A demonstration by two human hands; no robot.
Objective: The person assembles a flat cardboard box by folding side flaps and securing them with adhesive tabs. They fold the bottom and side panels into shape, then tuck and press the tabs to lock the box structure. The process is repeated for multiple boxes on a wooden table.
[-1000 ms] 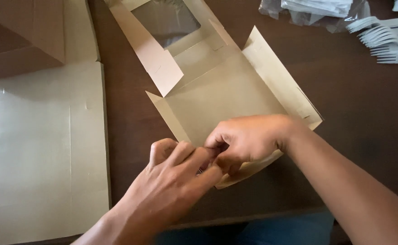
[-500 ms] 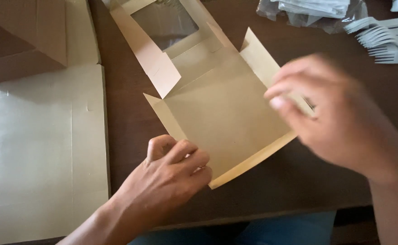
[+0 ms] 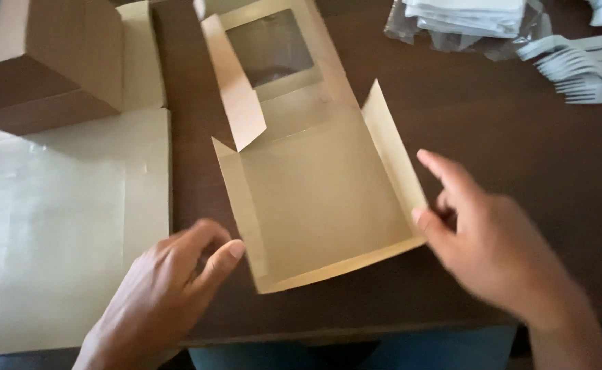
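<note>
Two open hands flanked the half-folded kraft box blank (image 3: 321, 205): left hand (image 3: 164, 294) spread beside its left wall, right hand (image 3: 493, 247) fingering the right flap; light, creasable card, probably best gripped by its flaps.

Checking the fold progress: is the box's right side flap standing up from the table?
Yes, the right side flap of the flat box stands raised, with the right hand at its near end.

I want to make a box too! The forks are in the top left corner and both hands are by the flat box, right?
Not quite. In the head view the forks lie in the top right corner. Both hands, left and right, are by the flat box.
</note>
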